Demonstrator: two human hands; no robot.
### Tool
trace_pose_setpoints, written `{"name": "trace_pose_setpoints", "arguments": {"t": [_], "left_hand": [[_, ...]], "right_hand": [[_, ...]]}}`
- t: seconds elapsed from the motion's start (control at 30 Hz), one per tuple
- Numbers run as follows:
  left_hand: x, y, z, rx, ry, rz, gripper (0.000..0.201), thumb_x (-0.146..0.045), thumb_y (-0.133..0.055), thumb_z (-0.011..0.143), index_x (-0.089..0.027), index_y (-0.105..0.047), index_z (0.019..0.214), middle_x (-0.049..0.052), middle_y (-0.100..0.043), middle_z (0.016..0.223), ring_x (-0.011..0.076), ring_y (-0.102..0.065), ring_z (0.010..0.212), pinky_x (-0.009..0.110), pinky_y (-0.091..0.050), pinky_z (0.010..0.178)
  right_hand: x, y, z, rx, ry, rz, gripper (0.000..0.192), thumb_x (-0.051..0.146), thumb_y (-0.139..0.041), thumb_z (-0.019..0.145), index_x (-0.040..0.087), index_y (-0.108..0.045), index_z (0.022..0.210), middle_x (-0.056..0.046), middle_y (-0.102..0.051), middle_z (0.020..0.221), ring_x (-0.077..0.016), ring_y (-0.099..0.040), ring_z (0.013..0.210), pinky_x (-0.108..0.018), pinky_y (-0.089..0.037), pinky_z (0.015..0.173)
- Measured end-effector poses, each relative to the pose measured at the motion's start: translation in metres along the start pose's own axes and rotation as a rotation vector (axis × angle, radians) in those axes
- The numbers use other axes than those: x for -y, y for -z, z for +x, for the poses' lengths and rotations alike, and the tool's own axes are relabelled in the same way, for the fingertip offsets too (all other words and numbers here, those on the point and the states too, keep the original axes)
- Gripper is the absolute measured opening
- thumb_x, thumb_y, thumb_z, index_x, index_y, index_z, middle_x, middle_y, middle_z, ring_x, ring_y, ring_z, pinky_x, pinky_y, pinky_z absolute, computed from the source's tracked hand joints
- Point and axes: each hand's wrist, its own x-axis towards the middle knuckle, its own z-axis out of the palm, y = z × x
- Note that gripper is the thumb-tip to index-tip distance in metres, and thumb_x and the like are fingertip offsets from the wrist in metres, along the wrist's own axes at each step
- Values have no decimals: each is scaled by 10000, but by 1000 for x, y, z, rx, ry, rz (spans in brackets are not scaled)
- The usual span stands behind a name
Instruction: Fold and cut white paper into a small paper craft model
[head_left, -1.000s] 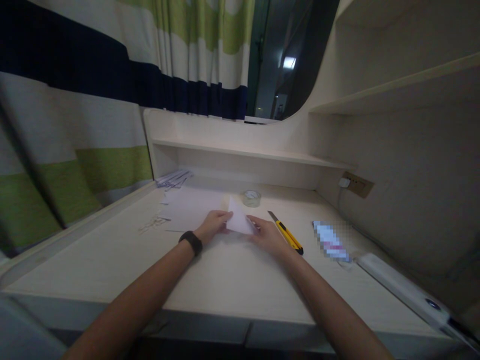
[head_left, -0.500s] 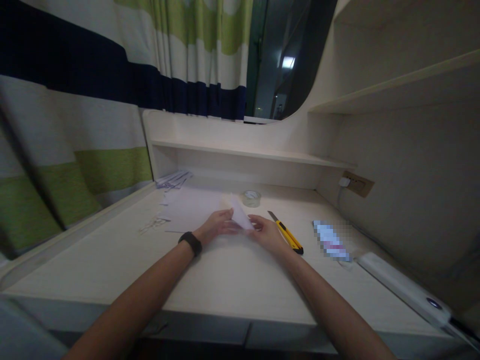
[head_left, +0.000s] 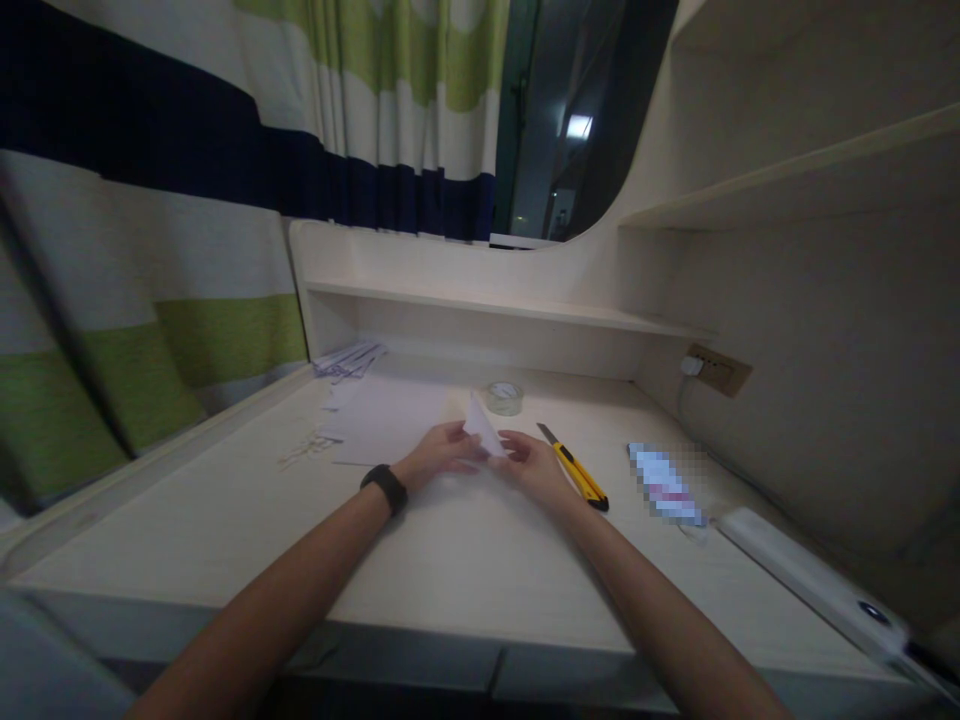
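Note:
Between my two hands is a small folded piece of white paper (head_left: pixel 482 425), its pointed tip standing up. My left hand (head_left: pixel 444 447), with a black band on the wrist, grips its lower left side. Fingers of my right hand (head_left: pixel 531 462) pinch the lower right edge. Just beyond the folded paper stands a roll of clear tape (head_left: pixel 504 399). A yellow utility knife (head_left: pixel 577 470) with its blade out lies to the right of my right hand. Sheets of white paper (head_left: pixel 390 415) lie flat beyond my left hand.
Paper strips (head_left: pixel 349 360) are piled in the back left corner, and thin pale scraps (head_left: pixel 307 447) lie nearer. A phone (head_left: pixel 666 484), its screen blurred out, and a long white device (head_left: pixel 814 580) lie on the right. A low shelf (head_left: pixel 495 308) runs along the back of the desk (head_left: pixel 450 570).
My left hand has shifted slightly right along the folded paper, toward my right hand. The paper now stands a little more upright. My right hand has barely moved.

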Motion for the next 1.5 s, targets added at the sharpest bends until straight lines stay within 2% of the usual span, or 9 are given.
{"name": "trace_pose_setpoints", "arguments": {"t": [0.4,0.5,0.6,0.77,1.07,1.23,1.37,1.5], "left_hand": [[5,-2,5,-18,-30,171,534,-444,-741,635,-86,-613,1010,172,-645,1008,277,-630,881,355,-535,673],[5,-4,4,-11,-49,141,529,-456,-704,681,-108,-590,1063,172,-629,1061,271,-632,895,355,-537,672],[4,-4,4,-16,-12,115,544,-462,-693,695,-115,-569,1096,183,-615,1090,269,-639,883,367,-534,682],[3,-4,4,-14,0,67,564,-456,-692,702,-126,-548,1136,182,-615,1089,271,-636,899,358,-529,697],[7,-1,5,-27,30,3,515,-399,-717,691,-123,-571,1101,167,-651,1030,269,-651,867,390,-518,739],[13,0,10,-139,44,-107,452,-377,-681,725,-96,-576,1064,155,-673,966,259,-656,821,410,-519,754],[15,1,13,-156,12,-181,417,-360,-642,749,-92,-576,1062,159,-676,949,258,-657,794,428,-523,736],[14,2,13,-160,22,-85,384,-353,-628,745,-119,-603,1048,137,-683,936,259,-657,785,404,-527,696]], "right_hand": [[-7,-5,-1,35,26,-28,464,403,-672,692,167,-611,1087,-101,-691,953,-220,-665,798,-330,-536,692],[-4,-7,0,34,-2,-4,465,421,-662,698,159,-616,1079,-103,-696,927,-206,-665,748,-307,-531,643],[-3,-7,0,12,-40,32,486,434,-660,696,138,-609,1078,-116,-699,907,-203,-663,705,-296,-524,600],[-5,-7,1,-5,-66,80,534,476,-634,716,139,-575,1126,-123,-702,910,-221,-667,719,-308,-524,592],[-3,-8,0,-20,-78,91,566,510,-635,706,135,-572,1126,-118,-703,885,-200,-650,661,-273,-497,519],[-2,-8,0,-17,-77,165,575,513,-627,714,140,-553,1146,-104,-691,884,-202,-653,699,-283,-520,548],[-1,-5,1,-58,-146,258,584,531,-577,752,169,-498,1202,-105,-671,926,-189,-664,704,-317,-548,614],[0,2,2,-88,-149,259,570,521,-533,794,205,-425,1257,-127,-641,1031,-191,-675,760,-330,-548,679]]}}
